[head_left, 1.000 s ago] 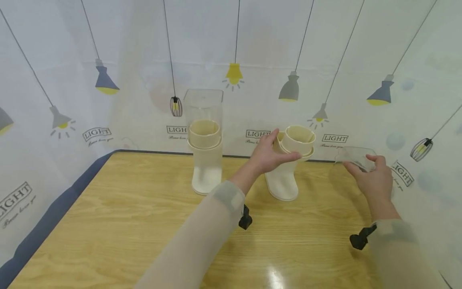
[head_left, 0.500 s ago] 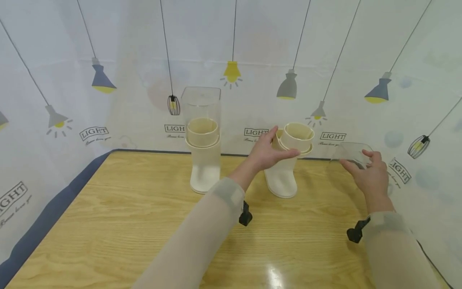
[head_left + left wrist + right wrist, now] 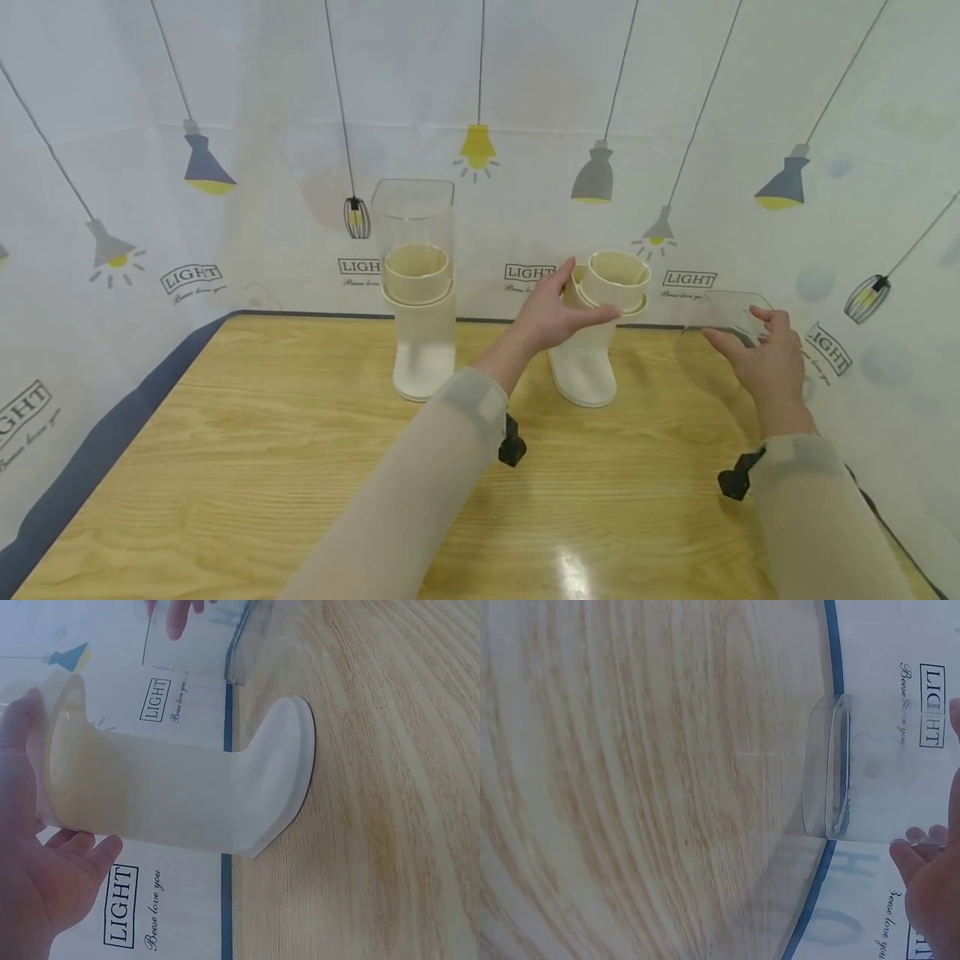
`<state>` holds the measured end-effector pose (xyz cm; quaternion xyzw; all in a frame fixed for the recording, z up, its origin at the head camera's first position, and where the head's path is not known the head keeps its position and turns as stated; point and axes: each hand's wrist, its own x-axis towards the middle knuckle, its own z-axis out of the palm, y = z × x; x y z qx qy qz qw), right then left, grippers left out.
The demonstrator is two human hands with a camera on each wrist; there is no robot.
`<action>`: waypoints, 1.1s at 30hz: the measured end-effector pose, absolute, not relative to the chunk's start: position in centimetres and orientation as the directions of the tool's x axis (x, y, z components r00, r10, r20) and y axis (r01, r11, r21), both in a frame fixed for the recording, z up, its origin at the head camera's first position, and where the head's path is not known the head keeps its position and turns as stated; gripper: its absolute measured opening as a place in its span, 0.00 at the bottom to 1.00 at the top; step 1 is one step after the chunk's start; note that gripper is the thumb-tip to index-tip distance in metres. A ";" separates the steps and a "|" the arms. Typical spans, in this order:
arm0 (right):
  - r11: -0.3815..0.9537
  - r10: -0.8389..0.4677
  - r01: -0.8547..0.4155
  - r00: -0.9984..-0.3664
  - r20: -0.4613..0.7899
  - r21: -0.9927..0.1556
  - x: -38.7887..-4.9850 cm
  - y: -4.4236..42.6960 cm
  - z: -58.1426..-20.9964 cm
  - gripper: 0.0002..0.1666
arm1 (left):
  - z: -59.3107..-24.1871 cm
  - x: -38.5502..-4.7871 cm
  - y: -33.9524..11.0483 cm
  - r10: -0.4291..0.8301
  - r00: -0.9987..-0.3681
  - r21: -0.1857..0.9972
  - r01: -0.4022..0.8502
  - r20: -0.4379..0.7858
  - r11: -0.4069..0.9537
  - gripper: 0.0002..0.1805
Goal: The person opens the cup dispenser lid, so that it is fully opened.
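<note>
My left hand [image 3: 551, 321] grips the upper rim of a cream dispenser stand [image 3: 585, 367], thumb on the near side and fingers behind. The stand is upright, with a round collar on top and a curved foot on the table. In the left wrist view, the left hand [image 3: 45, 870] spans the cup-like top of the stand [image 3: 172, 787]. My right hand [image 3: 768, 358] holds a clear, thin-walled container [image 3: 701, 325] to the stand's right, between thumb and fingers. In the right wrist view, one end of the container [image 3: 877, 765] faces the tabletop; whether it touches is unclear.
A second cream stand [image 3: 425, 346] to the left carries a clear square container [image 3: 414, 204] around its collar. The wooden table [image 3: 285, 450] ends at a printed backdrop [image 3: 285, 167] behind and at both sides. Small black cameras [image 3: 512, 446] hang at both wrists.
The clear container in my right hand has tipped more upright, and that hand has shifted slightly. My left hand keeps its grip on the stand. The head view has drifted a little.
</note>
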<state>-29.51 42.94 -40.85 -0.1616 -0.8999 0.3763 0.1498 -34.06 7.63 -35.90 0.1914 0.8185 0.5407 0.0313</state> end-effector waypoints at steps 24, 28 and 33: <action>0.655 0.362 0.121 -0.917 0.169 -0.746 -29.1 42.7 -41.5 0.65 | -35.5 -32.0 5.5 0.353 -0.897 0.883 0.373 0.266 0.284 0.54; 0.666 0.381 0.096 -0.896 0.227 -0.740 -28.6 43.2 -41.3 0.61 | -35.2 -30.5 4.0 0.415 -0.849 0.860 0.450 0.328 0.240 0.45; 0.646 0.433 0.047 -0.845 0.315 -0.762 -28.1 42.4 -39.3 0.51 | -34.2 -28.4 1.2 0.478 -0.789 0.825 0.527 0.387 0.203 0.37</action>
